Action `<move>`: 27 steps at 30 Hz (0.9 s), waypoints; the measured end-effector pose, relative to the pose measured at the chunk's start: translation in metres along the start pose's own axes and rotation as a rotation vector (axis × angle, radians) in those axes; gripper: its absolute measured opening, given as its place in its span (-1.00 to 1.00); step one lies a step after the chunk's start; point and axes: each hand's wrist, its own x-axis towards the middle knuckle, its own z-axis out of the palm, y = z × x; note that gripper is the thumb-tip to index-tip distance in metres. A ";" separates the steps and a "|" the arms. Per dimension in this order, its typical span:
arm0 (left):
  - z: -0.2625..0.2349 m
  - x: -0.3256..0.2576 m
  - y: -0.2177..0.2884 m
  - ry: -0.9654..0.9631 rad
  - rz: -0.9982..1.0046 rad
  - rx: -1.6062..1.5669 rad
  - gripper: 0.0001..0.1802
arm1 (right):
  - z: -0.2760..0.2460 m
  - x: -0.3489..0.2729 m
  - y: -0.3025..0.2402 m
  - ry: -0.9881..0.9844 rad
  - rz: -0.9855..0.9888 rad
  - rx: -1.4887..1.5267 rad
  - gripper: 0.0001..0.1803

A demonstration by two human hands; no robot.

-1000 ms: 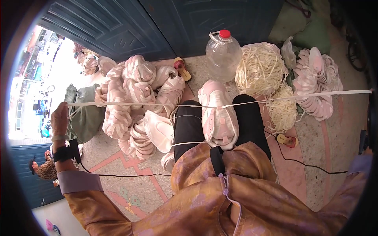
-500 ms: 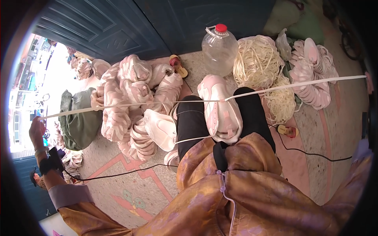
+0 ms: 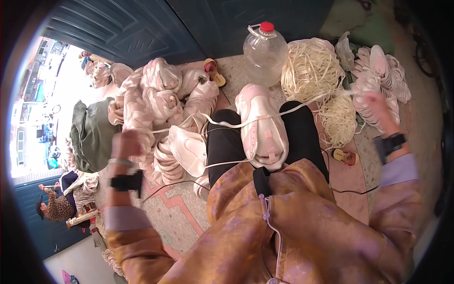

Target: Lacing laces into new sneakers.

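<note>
A pink-and-white shoe upper (image 3: 262, 128) lies across my lap on my black trousers. A white lace (image 3: 302, 106) runs through it, sagging out to both sides. My left hand (image 3: 125, 144), with a black band at the wrist, is fisted on the lace's left end, close to a pile of uppers. My right hand (image 3: 378, 109) is blurred; it is raised at the right over a stack of uppers and closed on the lace's other end.
A clear plastic jug with a red cap (image 3: 265, 49) stands beyond my knees beside a heap of white laces (image 3: 312, 71). Pink-white uppers are piled at the left (image 3: 161, 99) and stacked at the right (image 3: 385, 71). A blue door (image 3: 142, 28) is behind. Another person (image 3: 56, 206) sits at lower left.
Both hands have come inward from a wide spread. The lace, taut and straight before, now hangs slack across the shoe upper.
</note>
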 end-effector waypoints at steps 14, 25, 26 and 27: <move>0.156 0.002 0.294 -0.098 0.176 -1.048 -0.78 | 0.185 -0.048 -0.194 -0.566 0.354 1.223 -0.84; 0.149 -0.006 0.308 -0.117 -0.043 -1.398 -0.86 | 0.188 -0.049 -0.198 -0.487 0.336 1.255 -0.90; 0.147 -0.007 0.307 -0.132 -0.044 -1.408 -0.87 | 0.189 -0.049 -0.198 -0.470 0.326 1.237 -0.90; 0.145 -0.008 0.306 -0.147 -0.045 -1.418 -0.88 | 0.190 -0.049 -0.198 -0.454 0.316 1.220 -0.91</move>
